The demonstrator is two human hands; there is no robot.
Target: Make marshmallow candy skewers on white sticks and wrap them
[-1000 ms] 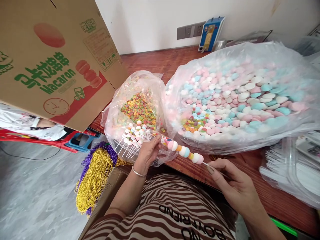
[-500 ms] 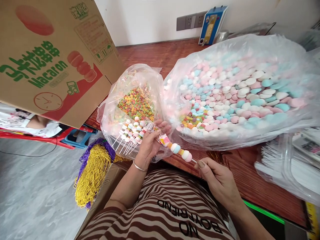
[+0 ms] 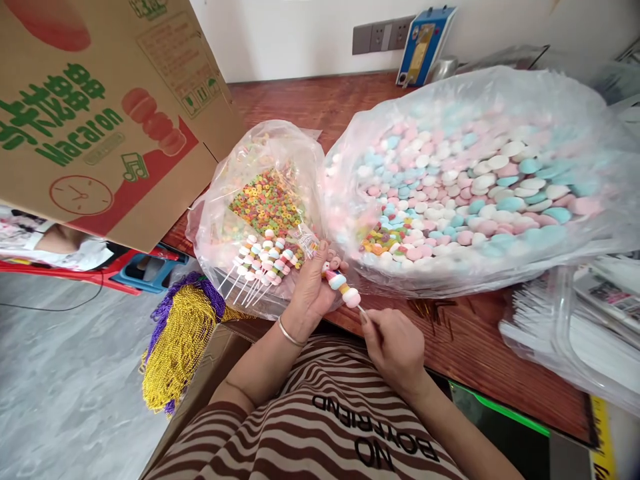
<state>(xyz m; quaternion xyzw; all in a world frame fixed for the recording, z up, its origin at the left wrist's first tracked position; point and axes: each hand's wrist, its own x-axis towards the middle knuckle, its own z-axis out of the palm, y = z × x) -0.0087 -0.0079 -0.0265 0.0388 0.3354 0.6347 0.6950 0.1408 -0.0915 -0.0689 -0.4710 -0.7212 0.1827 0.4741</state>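
My right hand [image 3: 397, 347] pinches the thin white stick of a marshmallow skewer [image 3: 351, 298], which is strung with pastel marshmallows and ring-shaped candies. The skewer's upper end is inside a printed clear plastic wrapper [image 3: 307, 241]. My left hand [image 3: 315, 287] is closed around that wrapper, and its fingers hide part of the skewer. Just left of this hand, several finished-looking skewers [image 3: 265, 257] lie with their white sticks toward me. They rest on a clear plastic bag [image 3: 210, 200] of colourful ring candies [image 3: 267, 200].
A large clear bag [image 3: 345, 140] of pink, white and blue marshmallows [image 3: 480, 193] fills the table's right side. A cardboard box [image 3: 100, 180] stands at left. White sticks [image 3: 540, 327] lie at far right, golden twist ties [image 3: 435, 313] nearer. Gold and purple strands [image 3: 185, 340] hang at lower left.
My right hand has moved left toward my left hand, pushing the skewer further into the wrapper. Fewer of its marshmallows show below my left hand. The view has shifted slightly.
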